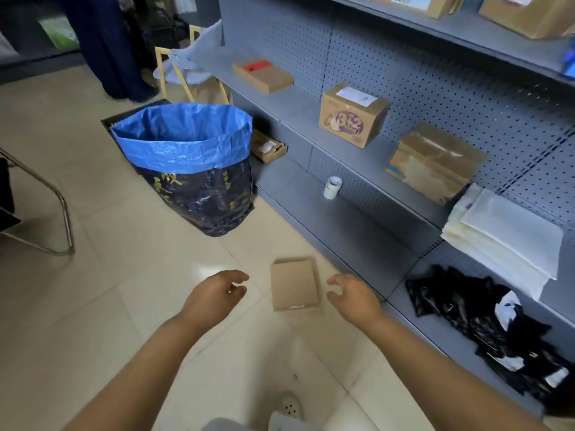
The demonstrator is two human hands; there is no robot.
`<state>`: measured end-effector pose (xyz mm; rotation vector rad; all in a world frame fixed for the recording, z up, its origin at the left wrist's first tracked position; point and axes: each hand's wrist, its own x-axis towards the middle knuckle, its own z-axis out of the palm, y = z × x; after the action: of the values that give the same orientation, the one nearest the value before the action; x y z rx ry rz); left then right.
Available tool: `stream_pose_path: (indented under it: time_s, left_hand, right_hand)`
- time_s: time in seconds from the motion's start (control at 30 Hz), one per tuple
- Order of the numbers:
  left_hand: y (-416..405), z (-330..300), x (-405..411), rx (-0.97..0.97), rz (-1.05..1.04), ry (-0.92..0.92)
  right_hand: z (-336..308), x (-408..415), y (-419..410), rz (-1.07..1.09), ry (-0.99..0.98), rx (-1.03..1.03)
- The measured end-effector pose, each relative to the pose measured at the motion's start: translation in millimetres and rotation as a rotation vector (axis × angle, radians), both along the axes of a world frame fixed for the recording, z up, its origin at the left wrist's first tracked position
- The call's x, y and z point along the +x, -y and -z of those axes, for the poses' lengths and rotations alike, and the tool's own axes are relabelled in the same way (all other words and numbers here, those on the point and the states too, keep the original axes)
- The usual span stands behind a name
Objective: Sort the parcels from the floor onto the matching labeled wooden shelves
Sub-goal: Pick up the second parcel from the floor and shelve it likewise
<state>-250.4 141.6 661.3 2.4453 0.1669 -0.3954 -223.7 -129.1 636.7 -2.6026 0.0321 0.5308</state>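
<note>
A small flat brown cardboard parcel [294,284] lies on the tiled floor, close to the foot of the grey shelving [357,231]. My left hand [217,293] hovers just left of it, fingers loosely curled and holding nothing. My right hand [351,295] hovers just right of it, also relaxed and holding nothing. Neither hand touches the parcel. On the middle shelf stand a flat box with a red patch [263,75], a printed carton [353,115] and a worn brown box [435,163].
A large blue-lined woven sack [189,163] stands open on the floor at the left of the shelving. A white roll [332,187] sits on the low shelf, with black mailer bags [485,331] and pale plastic bags [504,234] farther right. A metal chair leg [59,213] is at far left.
</note>
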Motion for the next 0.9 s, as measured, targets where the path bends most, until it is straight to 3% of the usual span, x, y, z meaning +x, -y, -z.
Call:
stream_pose_path:
  time_s: [0.57,0.9]
  left_hand:
    - [-55,64,224,-0.09,0.278,-0.189]
    - [-48,166,310,-0.055,0.44,-0.354]
  right_hand:
    - [48,136,-62,0.301,-0.198,-0.043]
    - [145,205,-87,0.419,-0.329,-0.035]
